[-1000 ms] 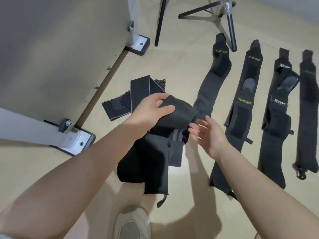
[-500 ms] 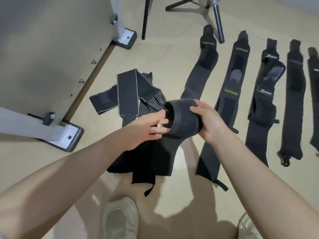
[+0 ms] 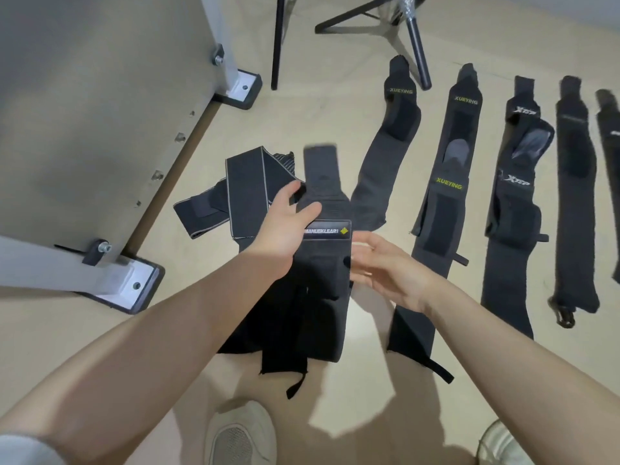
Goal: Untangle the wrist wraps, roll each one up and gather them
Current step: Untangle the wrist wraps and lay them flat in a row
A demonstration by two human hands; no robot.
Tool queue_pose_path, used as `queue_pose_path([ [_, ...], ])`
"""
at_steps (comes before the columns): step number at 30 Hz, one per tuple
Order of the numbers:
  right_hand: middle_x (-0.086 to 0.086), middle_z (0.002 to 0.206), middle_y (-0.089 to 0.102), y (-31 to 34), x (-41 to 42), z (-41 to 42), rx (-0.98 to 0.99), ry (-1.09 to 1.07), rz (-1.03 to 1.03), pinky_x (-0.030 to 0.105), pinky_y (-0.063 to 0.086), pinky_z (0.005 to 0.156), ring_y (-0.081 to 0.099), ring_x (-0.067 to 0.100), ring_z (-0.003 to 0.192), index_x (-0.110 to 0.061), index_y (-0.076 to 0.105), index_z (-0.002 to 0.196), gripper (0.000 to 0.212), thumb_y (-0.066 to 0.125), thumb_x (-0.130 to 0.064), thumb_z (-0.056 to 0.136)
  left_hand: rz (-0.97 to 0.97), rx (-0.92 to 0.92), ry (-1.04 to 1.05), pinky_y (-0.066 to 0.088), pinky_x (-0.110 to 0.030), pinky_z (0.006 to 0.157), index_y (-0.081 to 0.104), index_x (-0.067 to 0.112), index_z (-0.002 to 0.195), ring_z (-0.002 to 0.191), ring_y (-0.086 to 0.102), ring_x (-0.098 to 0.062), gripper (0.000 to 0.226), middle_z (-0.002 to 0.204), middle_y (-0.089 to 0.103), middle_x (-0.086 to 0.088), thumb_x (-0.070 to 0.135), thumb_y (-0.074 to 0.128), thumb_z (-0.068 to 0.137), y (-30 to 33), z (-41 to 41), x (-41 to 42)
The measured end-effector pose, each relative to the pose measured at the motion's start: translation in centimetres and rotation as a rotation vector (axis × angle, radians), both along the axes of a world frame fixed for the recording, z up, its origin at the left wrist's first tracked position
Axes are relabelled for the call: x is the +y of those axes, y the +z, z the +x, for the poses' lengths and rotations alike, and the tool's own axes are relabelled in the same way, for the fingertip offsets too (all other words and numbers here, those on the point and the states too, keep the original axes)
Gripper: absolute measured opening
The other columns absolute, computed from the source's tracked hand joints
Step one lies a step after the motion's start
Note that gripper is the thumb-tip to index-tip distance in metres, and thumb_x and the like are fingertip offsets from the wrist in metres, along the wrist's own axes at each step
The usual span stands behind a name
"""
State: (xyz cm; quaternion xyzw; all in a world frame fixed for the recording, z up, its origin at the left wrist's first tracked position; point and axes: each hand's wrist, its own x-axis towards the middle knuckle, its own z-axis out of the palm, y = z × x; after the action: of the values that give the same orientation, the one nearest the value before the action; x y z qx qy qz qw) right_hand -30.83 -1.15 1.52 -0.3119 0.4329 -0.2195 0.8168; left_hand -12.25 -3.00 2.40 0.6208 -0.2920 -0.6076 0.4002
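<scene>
You hold a matt black woven-cloth wrist wrap (image 3: 323,209) with a smooth, slightly glossy label patch (image 3: 327,230). The laid-out wraps (image 3: 449,182) are the same matt elastic fabric; one Xtep wrap (image 3: 518,182) shows a shiny panel. Floor (image 3: 335,105): smooth, pale, low sheen. Table leg (image 3: 114,276): brushed grey metal. Tripod legs (image 3: 416,45): matt black.
</scene>
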Motion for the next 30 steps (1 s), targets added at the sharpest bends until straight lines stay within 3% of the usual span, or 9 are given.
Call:
queue_pose_path([
  [3, 0.011, 0.125, 0.061, 0.3, -1.1, -0.1, 0.112, -0.182, -0.140, 0.033, 0.048, 0.093, 0.060, 0.022, 0.113, -0.009, 0.046, 0.132, 0.043, 0.058, -0.011, 0.090, -0.063, 0.181, -0.076, 0.052, -0.032, 0.091, 0.049, 0.009, 0.130, 0.109, 0.063, -0.018, 0.034, 0.121, 0.064, -0.006, 0.005, 0.048, 0.096, 0.6, 0.1, 0.0],
  [6, 0.008, 0.122, 0.064, 1.1, -1.7, 0.4, 0.180, -0.180, -0.235, 0.032, 0.050, 0.091, 0.061, 0.019, 0.111, -0.014, 0.048, 0.133, 0.039, 0.051, -0.006, 0.095, -0.103, 0.206, -0.095, 0.055, -0.026, 0.077, 0.057, 0.011, 0.115, 0.093, 0.067, -0.015, 0.024, 0.106, 0.068, -0.004, 0.001, 0.046, 0.096, 1.4, -0.3, -0.3],
  [12, 0.000, 0.105, 0.069, 2.5, -2.3, 1.6, 0.244, -0.218, -0.271, 0.026, 0.055, 0.069, 0.067, 0.010, 0.088, -0.016, 0.054, 0.120, 0.028, 0.048, -0.003, 0.096, -0.132, 0.131, -0.114, 0.053, -0.035, 0.089, 0.058, 0.010, 0.118, 0.102, 0.064, -0.023, 0.025, 0.116, 0.065, -0.011, 0.006, 0.050, 0.095, 2.7, -1.9, -1.2],
  [17, 0.003, 0.103, 0.068, 3.6, -3.8, 0.3, 0.210, -0.434, -0.209, 0.021, 0.054, 0.063, 0.069, 0.006, 0.077, -0.013, 0.055, 0.118, 0.026, 0.046, -0.001, 0.097, 0.070, 0.109, -0.296, 0.044, -0.040, 0.094, 0.061, 0.017, 0.120, 0.105, 0.061, -0.023, 0.044, 0.115, 0.064, -0.005, 0.045, 0.053, 0.088, 1.7, -2.1, -1.1],
  [19, 0.002, 0.104, 0.069, 3.8, -4.3, -0.5, 0.261, -0.488, -0.202, 0.022, 0.055, 0.065, 0.069, 0.007, 0.079, -0.015, 0.055, 0.122, 0.030, 0.046, -0.001, 0.097, 0.109, 0.098, -0.377, 0.037, -0.038, 0.089, 0.062, 0.017, 0.117, 0.099, 0.053, -0.023, 0.049, 0.109, 0.060, -0.003, 0.049, 0.054, 0.082, 1.1, -2.2, -0.7],
  [22, 0.008, 0.108, 0.069, 3.8, -4.6, -2.1, 0.299, -0.488, -0.223, 0.033, 0.055, 0.082, 0.067, 0.020, 0.098, -0.020, 0.049, 0.134, 0.043, 0.048, -0.002, 0.096, 0.096, 0.151, -0.507, 0.047, -0.043, 0.096, 0.055, 0.025, 0.126, 0.105, 0.064, -0.024, 0.032, 0.117, 0.067, -0.002, 0.034, 0.046, 0.097, 1.7, -2.9, -0.2],
  [25, 0.001, 0.088, 0.068, 4.5, -4.5, -4.3, 0.313, -0.474, -0.236, 0.036, 0.054, 0.087, 0.067, 0.020, 0.092, -0.023, 0.049, 0.134, 0.044, 0.049, -0.002, 0.096, 0.045, 0.224, -0.658, 0.052, -0.044, 0.088, 0.047, 0.038, 0.132, 0.105, 0.065, -0.030, 0.035, 0.119, 0.067, -0.002, 0.024, 0.044, 0.100, 3.5, -4.5, -0.2],
  [27, 0.006, 0.093, 0.066, 5.1, -4.1, -6.4, 0.278, -0.522, -0.207, 0.035, 0.055, 0.084, 0.067, 0.020, 0.089, -0.021, 0.048, 0.135, 0.043, 0.050, -0.003, 0.096, 0.015, 0.176, -0.748, 0.054, -0.041, 0.081, 0.043, 0.041, 0.134, 0.103, 0.065, -0.031, 0.041, 0.119, 0.066, -0.003, 0.022, 0.047, 0.098, 4.8, -6.7, -0.4],
  [30, 0.006, 0.108, 0.067, 6.1, -3.3, -10.0, 0.215, -0.623, -0.148, 0.031, 0.057, 0.073, 0.067, 0.019, 0.091, -0.023, 0.048, 0.131, 0.039, 0.050, -0.006, 0.096, -0.009, 0.195, -0.840, 0.051, -0.026, 0.063, 0.036, 0.041, 0.139, 0.077, 0.063, -0.027, 0.053, 0.108, 0.069, -0.005, 0.023, 0.055, 0.093, 6.3, -9.9, -0.9],
])
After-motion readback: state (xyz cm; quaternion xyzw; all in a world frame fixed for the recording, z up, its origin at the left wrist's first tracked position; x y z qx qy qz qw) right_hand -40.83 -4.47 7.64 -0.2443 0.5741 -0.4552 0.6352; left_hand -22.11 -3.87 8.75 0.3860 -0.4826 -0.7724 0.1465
